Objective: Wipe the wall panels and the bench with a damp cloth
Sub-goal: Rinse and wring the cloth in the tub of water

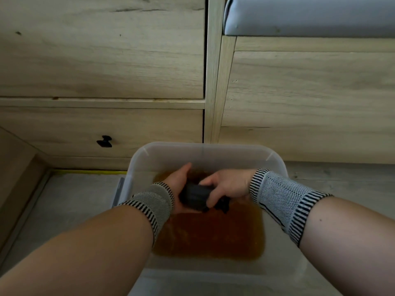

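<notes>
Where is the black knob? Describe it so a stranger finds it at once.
Start at the clear tub on the floor, where both hands wring a dark cloth. Look up and left to the low wooden drawer behind it. The knob sits on that drawer front, the only small black fitting on all the pale wood.

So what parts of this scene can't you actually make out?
- Cloth: bunched between the left hand and right hand, which cover most of it in the head view; its full shape is hidden.
- Tub: near rim cut off by the bottom edge; brown water hides the bottom.
- Bench cushion: cut off by the top and right edges.
- Black knob: too small to tell its form.
</notes>
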